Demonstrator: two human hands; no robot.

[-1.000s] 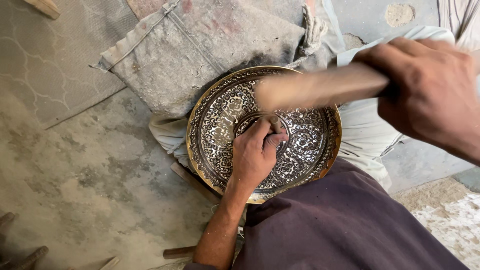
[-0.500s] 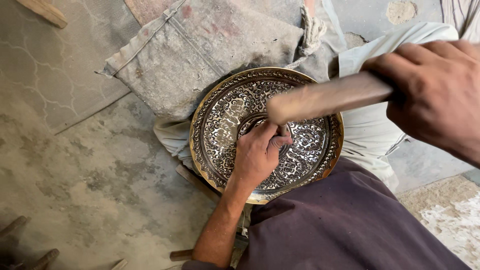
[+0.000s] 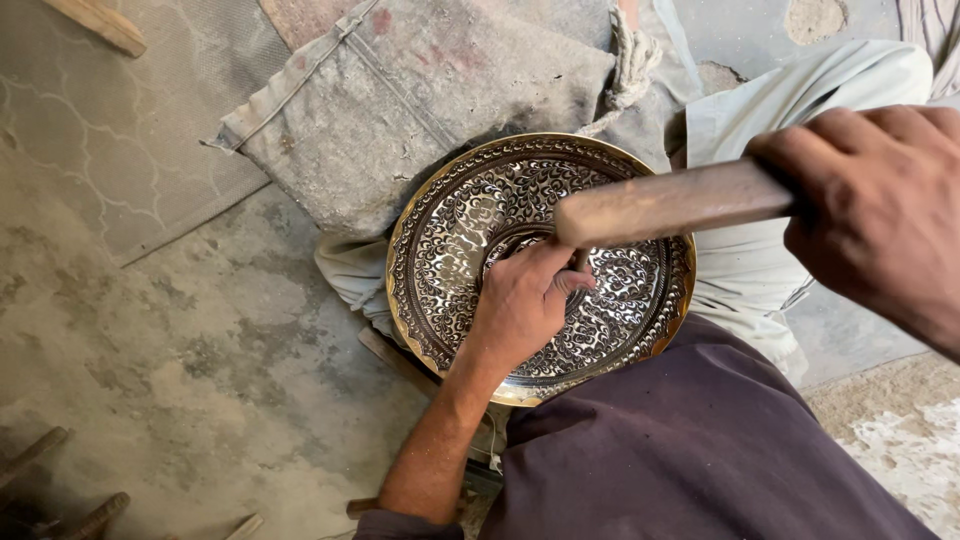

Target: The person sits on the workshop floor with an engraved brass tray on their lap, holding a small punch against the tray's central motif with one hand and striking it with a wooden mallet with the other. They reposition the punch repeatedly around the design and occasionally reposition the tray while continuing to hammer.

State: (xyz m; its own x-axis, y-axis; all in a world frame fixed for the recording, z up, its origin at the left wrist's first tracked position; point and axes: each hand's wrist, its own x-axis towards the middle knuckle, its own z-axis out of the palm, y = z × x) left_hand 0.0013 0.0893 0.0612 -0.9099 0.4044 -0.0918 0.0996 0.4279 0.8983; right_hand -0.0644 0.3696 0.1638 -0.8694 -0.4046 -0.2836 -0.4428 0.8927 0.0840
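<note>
A round engraved brass plate (image 3: 450, 240) with a dense floral pattern rests on my lap. My left hand (image 3: 520, 300) sits at the plate's middle, fingers closed around a thin dark metal chisel (image 3: 580, 262) whose tip is hidden. My right hand (image 3: 880, 210) is raised at the right, gripping a wooden mallet (image 3: 670, 203) that hovers over the plate, its end just above my left hand.
A grey dusty cushion (image 3: 420, 110) with a knotted rope lies behind the plate. My pale trouser leg (image 3: 790, 100) and dark garment (image 3: 690, 450) fill the right. Wooden sticks (image 3: 95, 20) lie at the top left and bottom left on the rough concrete floor (image 3: 150, 350).
The mallet has shifted slightly between strikes and sits above my left hand. My left hand stays at the plate's middle with the chisel.
</note>
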